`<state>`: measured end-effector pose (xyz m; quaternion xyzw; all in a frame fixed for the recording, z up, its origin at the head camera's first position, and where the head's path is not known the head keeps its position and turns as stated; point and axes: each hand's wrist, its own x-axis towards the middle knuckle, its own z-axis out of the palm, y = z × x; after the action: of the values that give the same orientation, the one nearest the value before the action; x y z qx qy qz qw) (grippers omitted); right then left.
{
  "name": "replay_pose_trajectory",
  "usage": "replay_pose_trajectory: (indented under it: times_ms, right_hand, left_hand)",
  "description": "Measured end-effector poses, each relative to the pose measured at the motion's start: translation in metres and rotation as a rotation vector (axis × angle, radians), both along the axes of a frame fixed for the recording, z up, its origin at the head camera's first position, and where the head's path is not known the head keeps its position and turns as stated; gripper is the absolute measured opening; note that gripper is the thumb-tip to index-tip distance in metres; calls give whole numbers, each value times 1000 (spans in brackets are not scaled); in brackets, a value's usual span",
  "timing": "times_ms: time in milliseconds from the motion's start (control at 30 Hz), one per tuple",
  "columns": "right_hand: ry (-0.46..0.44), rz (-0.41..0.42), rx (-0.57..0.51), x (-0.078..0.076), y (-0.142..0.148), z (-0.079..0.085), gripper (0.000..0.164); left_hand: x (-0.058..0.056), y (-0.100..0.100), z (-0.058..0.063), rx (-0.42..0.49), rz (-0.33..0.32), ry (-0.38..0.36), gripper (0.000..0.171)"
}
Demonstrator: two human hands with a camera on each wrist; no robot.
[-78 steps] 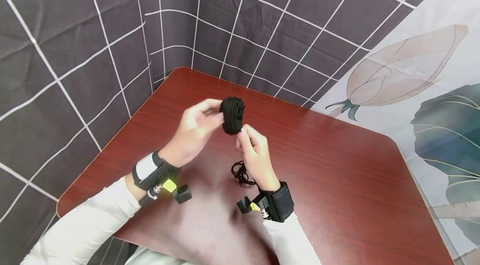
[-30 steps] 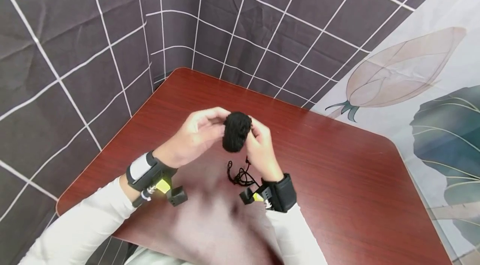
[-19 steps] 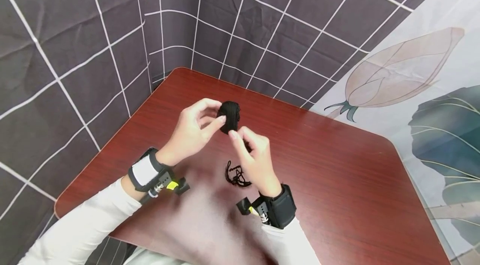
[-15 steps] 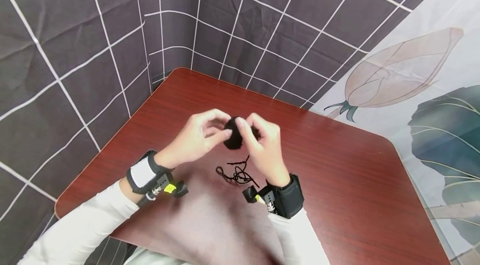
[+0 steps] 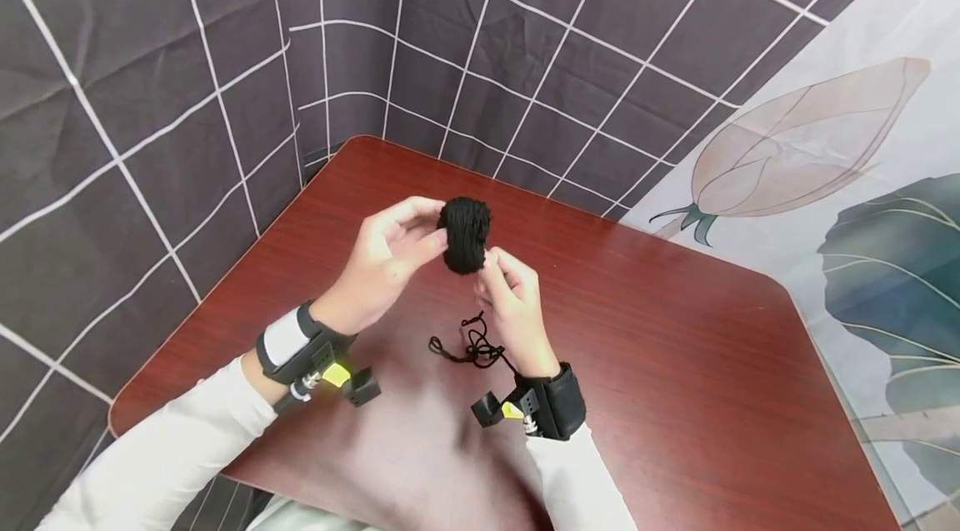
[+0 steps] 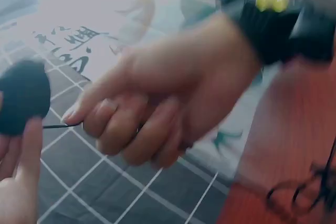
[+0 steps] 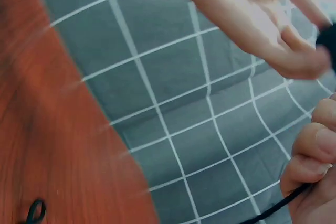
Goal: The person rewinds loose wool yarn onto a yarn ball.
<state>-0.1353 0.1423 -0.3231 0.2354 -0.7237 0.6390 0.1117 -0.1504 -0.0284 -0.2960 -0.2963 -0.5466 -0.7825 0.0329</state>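
Note:
A bundle of black cord (image 5: 465, 235), wound into a thick oblong, is held above the table between the left hand's (image 5: 386, 260) thumb and fingers. Just below and right of it, the right hand (image 5: 513, 306) pinches the cord with thumb and forefinger. In the left wrist view, a short taut strand (image 6: 58, 126) runs from the bundle to the pinching right fingertips, the other fingers curled in. The right wrist view shows the cord's tail (image 7: 283, 203) leaving the curled right hand. Its loose loops (image 5: 480, 348) lie on the table under the hands.
The reddish-brown wooden table (image 5: 660, 348) has rounded corners. Dark cloth with a white grid (image 5: 570, 56) hangs behind and to the left, and a white cloth with plant prints (image 5: 787, 147) at the right. Each wrist wears a black strap with a small camera.
The right hand has circled the bundle, going up beside it, across its front and back below its lower right. The left hand has kept hold, turning and tilting the bundle; the loose loops have shifted.

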Motion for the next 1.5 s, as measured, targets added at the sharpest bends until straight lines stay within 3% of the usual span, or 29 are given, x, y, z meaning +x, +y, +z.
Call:
replay_pose_trajectory:
  times_ms: [167,267,333,367,467,533,600,700,767,867,1000,1067,1100,1167,1200,1300,1400,1433,1500]
  right_hand:
    - [283,-135,312,13,-7,9,32]
    - [413,-195,452,15,-7,23,30]
    - [451,-214,492,12,-4,33,29]
    - [454,-221,496,10,-3,38,30]
    - [388,-212,422,0,6,49,35]
    - [306,-184,346,-6,11,49,38]
    - [202,-146,250,-10,13,42,40]
    - [101,-125,168,-9,10,26,34]
    - [91,-134,173,-3,4,14,28]
    - [163,-180,237,9,-5,3,23]
    - [293,-211,264,20,-11,6,34]
    - [344,-219,268,20,-10,15,37]
    - [361,-222,275,19,-9,21,37]
    - [383,-232,298,14,-6,32,37]
    - [380,-232,310,11,-3,38,37]
    - [318,-199,329,-1,6,49,39]
    - [190,-124,281,-10,14,47,41]
    - [147,-98,252,-12,16,43,42]
    - [57,-45,169,-13,17,34,40]
  left_hand:
    - [-7,2,-4,-168,281,111,27]
    - [-8,2,-9,-309,331,166,26]
    - [-7,2,-12,-397,288,183,25]
    - [-6,2,-13,-423,237,182,25]
    - [-3,0,-14,-437,14,141,24]
    - [0,-2,-12,-379,-134,94,24]
    - [2,-3,-11,-287,-241,46,24]
    - [4,-2,-7,-107,-299,-19,25]
    - [3,1,-5,-13,-247,-30,27]
    - [1,4,-3,13,-48,21,27]
    - [-4,6,-5,-152,246,147,27]
    - [-4,6,-7,-258,308,203,25]
    - [-4,6,-9,-312,306,220,25]
    - [-2,6,-12,-410,249,245,23]
    - [-1,5,-13,-449,190,245,23]
    - [4,3,-12,-458,-70,205,22]
    - [7,-1,-9,-341,-262,132,23]
    - [7,-2,-7,-287,-289,109,24]
    - [6,-2,-5,-194,-268,81,26]
